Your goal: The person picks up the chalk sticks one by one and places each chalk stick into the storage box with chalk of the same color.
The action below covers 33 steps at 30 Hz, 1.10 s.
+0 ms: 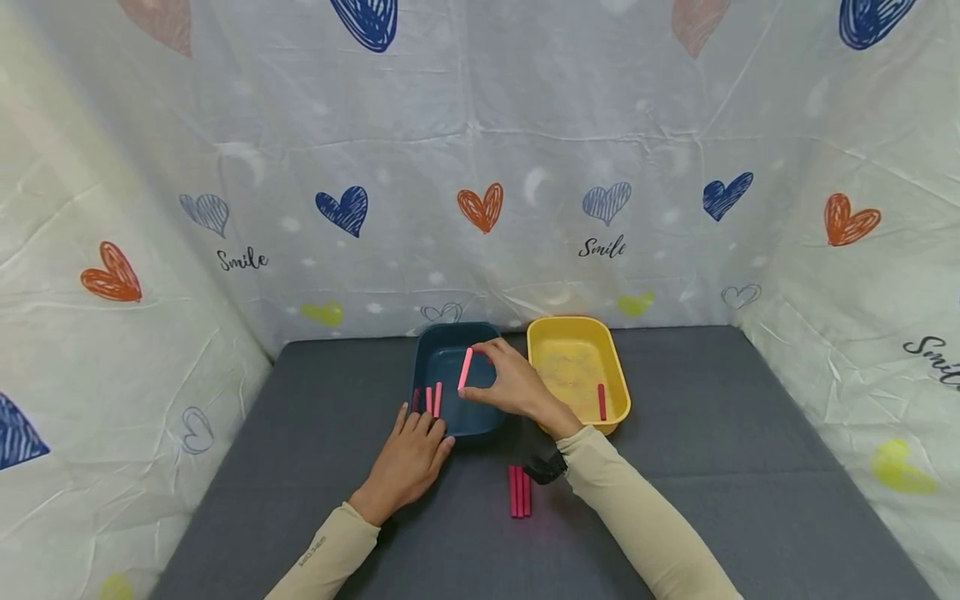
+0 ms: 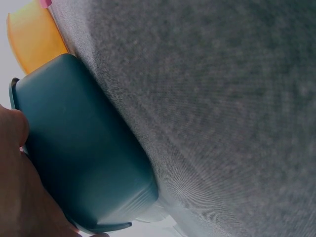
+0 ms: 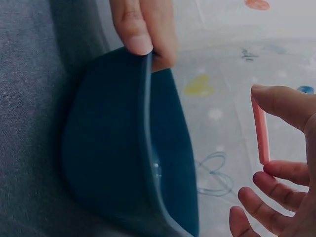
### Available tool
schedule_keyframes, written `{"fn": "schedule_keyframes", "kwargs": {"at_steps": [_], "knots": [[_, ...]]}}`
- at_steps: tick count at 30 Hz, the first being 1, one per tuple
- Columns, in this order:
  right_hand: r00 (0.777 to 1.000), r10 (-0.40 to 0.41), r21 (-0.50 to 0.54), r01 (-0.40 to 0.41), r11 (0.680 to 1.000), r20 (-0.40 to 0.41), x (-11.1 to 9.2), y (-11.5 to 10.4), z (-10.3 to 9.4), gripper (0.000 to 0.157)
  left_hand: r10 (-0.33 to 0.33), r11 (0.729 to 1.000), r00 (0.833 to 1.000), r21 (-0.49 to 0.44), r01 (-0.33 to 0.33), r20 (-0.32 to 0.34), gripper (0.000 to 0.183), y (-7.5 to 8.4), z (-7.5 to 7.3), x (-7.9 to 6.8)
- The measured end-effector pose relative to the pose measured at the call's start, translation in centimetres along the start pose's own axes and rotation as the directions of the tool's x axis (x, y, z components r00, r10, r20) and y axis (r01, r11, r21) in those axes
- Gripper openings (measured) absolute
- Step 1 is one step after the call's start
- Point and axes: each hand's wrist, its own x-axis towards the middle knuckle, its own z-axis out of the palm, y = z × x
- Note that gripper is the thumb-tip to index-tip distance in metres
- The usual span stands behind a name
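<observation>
My right hand (image 1: 519,385) pinches a slim pink stick (image 1: 466,369) by its two ends, thumb at one and a fingertip at the other. It holds the stick over the dark blue plastic tub (image 1: 450,332). On the tub's near left rim, my left hand (image 1: 408,465) grips the wall; the right wrist view shows its thumb outside and fingers inside. Beside those fingers, two pink sticks (image 1: 437,400) and a darker stick (image 1: 417,400) lean in the tub. The left wrist view shows the tub's outer wall (image 2: 84,143) close by the left hand.
A yellow tub (image 1: 577,327) stands right of the blue one with a dark red stick (image 1: 602,402) inside. Three dark pink sticks (image 1: 520,492) lie side by side on the grey cloth-covered table (image 1: 712,467), below a black band on the right wrist. A printed curtain encloses the table's back and sides.
</observation>
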Motion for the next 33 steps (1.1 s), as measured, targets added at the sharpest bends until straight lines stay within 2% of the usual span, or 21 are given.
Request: {"fn": "schedule_keyframes", "kwargs": {"at_steps": [4, 17, 33], "knots": [[1.000, 0.004, -0.028, -0.004, 1.000, 0.021, 0.7, 0.2, 1.1, 0.077, -0.006, 1.000, 1.000, -0.003, 0.006, 0.019, 0.024, -0.1, 0.1, 0.0], [0.998, 0.035, -0.120, -0.028, 0.992, 0.053, 3.1, 0.4, 3.7, 0.075, -0.011, 1.000, 1.000, -0.010, 0.012, 0.010, 0.024, -0.2, -0.3, 0.4], [0.987, 0.066, -0.180, -0.040, 0.983, 0.143, 4.0, 0.3, 6.0, 0.075, -0.015, 1.000, 0.999, -0.010, 0.016, 0.032, 0.024, 0.1, -0.4, 0.1]]}}
